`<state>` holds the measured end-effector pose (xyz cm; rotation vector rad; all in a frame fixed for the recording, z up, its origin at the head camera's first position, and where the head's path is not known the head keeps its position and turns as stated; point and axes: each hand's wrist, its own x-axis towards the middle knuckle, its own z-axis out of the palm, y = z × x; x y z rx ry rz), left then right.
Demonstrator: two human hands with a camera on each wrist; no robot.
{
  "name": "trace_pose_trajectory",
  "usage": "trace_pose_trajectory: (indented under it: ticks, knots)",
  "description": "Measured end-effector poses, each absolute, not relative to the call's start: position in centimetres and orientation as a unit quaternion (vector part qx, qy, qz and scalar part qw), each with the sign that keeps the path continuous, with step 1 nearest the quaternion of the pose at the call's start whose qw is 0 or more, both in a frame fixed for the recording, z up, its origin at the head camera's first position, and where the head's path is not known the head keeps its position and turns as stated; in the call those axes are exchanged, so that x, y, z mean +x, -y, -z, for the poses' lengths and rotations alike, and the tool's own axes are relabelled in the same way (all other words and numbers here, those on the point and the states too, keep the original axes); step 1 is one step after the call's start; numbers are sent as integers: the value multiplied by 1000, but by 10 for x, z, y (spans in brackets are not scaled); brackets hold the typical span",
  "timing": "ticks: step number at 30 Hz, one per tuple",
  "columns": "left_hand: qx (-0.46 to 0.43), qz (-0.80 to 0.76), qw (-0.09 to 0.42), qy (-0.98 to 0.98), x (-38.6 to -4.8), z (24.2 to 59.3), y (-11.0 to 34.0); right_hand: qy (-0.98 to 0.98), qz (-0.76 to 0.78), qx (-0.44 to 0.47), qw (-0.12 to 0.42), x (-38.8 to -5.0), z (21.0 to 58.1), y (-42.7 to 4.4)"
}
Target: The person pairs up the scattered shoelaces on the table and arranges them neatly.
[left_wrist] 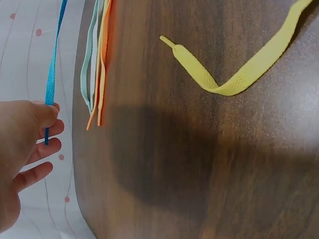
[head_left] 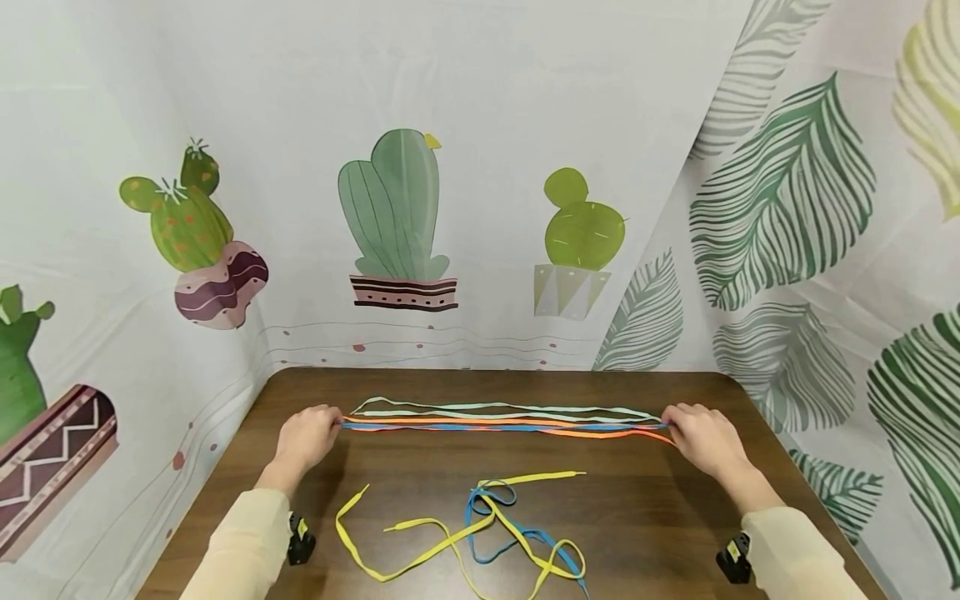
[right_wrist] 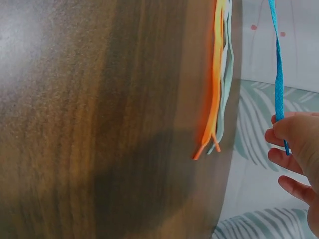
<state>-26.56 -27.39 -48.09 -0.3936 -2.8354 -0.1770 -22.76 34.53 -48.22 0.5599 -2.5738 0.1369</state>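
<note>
A blue shoelace (head_left: 450,427) is stretched straight between both hands, above the table's far part. My left hand (head_left: 309,435) pinches one end between thumb and forefinger, and in the left wrist view the blue tip (left_wrist: 47,135) pokes out below the thumb. At the opposite end my right hand (head_left: 703,437) pinches the same lace, its tip (right_wrist: 286,148) showing under the fingers. Beneath and behind it, orange laces (right_wrist: 215,99) and pale mint laces (head_left: 480,406) lie side by side on the table, their ends apart from the hands.
Nearer the table's front, yellow laces (head_left: 435,550) lie loosely looped and tangled with another blue lace (head_left: 480,558). The brown wooden table (head_left: 637,500) has its far edge against a patterned cloth backdrop (head_left: 495,167).
</note>
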Motion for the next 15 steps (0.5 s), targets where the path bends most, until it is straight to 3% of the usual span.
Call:
trace_pose_trajectory:
  ticks: [8, 15]
  knots:
    - [-121, 59, 115, 984, -267, 488, 267, 950, -48, 183, 247, -233, 500, -345]
    - [-109, 63, 109, 986, -270, 501, 262, 965, -46, 157, 203, -232, 507, -344]
